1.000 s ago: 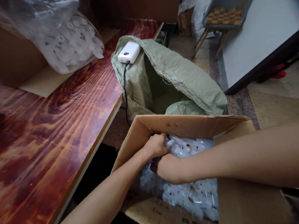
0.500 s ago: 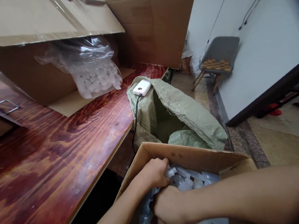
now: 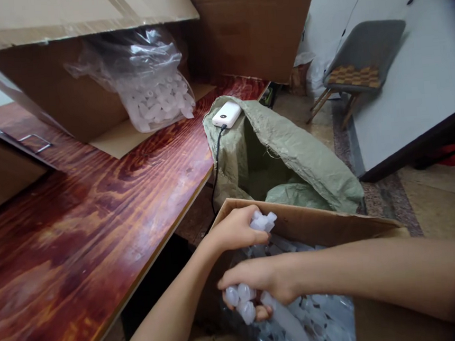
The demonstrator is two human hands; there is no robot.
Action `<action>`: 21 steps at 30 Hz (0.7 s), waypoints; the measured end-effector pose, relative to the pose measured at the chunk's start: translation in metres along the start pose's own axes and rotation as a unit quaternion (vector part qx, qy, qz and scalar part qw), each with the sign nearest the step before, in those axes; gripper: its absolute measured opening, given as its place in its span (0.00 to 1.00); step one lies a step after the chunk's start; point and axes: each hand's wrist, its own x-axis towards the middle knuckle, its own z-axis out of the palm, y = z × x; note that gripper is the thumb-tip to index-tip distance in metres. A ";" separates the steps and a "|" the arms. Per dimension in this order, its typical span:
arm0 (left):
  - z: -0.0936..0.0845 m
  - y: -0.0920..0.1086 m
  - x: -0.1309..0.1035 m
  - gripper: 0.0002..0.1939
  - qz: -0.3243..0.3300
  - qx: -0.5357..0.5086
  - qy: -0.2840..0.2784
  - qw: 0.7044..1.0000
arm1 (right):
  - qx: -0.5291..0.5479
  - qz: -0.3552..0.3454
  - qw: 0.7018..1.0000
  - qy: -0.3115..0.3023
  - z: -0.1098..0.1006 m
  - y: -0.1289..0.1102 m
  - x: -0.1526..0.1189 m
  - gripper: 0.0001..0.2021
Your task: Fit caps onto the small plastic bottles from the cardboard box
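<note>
Step looks like gathering handfuls. Left hand (image 3: 240, 229) grips a small bunch of translucent plastic pieces (image 3: 263, 221) by the far wall of the cardboard box (image 3: 307, 224). Right hand (image 3: 262, 274) is curled around several more, rounded ends out. One long piece (image 3: 286, 319) slants below it — blurred, can't tell if held. Pile (image 3: 332, 318) sits beneath, in the box. Next move calls for snug fingers — ends stick out and could slip.

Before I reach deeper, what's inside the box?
Plastic pieces lie inside the box. Your left hand and right hand, each holding some, and right forearm hide part; whatever's beneath the top can't be seen.
</note>
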 end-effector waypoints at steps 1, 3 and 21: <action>-0.001 0.000 0.000 0.11 -0.002 -0.021 0.006 1.000 | 0.029 0.003 1.000 -0.003 0.001 0.000 0.000 0.17; -0.002 -0.001 0.001 0.13 -0.006 -0.058 0.024 0.998 | 0.071 0.011 0.997 -0.013 0.001 -0.001 -0.001 0.16; -0.013 -0.011 0.005 0.13 0.001 -0.163 0.147 0.976 | 0.063 -0.060 0.992 -0.091 -0.004 -0.029 -0.020 0.14</action>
